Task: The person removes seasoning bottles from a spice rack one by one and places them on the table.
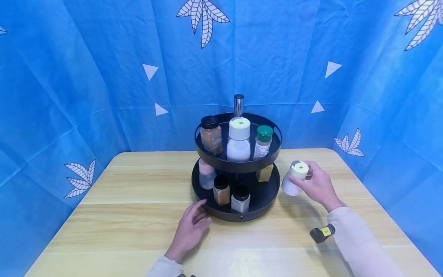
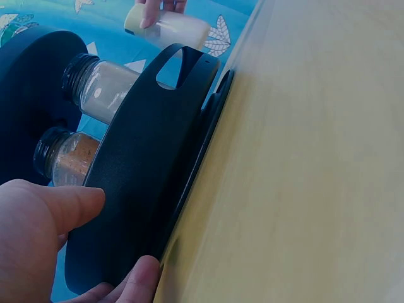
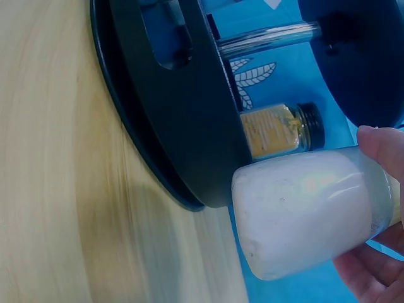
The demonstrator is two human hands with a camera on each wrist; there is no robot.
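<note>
My right hand (image 1: pixel 320 186) grips a clear bottle of white powder with a cream lid (image 1: pixel 291 187), thumb and fingers about its lid end. It is tilted, held above the table to the right of a black two-tier rack (image 1: pixel 238 167). In the right wrist view the bottle's white body (image 3: pixel 303 214) overlaps the lower tray's edge. My left hand (image 1: pixel 188 231) is at the lower tray's front left, fingers extended and fingertips right at its wall (image 2: pixel 136 170). That tray holds a black-lidded brown spice jar (image 1: pixel 221 195) and a black-lidded pale jar (image 1: pixel 240 204) near the left hand.
On the upper tier stand a brown spice jar (image 1: pixel 211 140), a white-lidded bottle (image 1: pixel 238 148) and a green-lidded shaker (image 1: pixel 262 145). Below are a pink-lidded bottle (image 1: pixel 207 179) and a yellow spice jar (image 3: pixel 273 131). Blue curtains (image 1: pixel 277 57) surround the wooden table (image 1: pixel 138 184).
</note>
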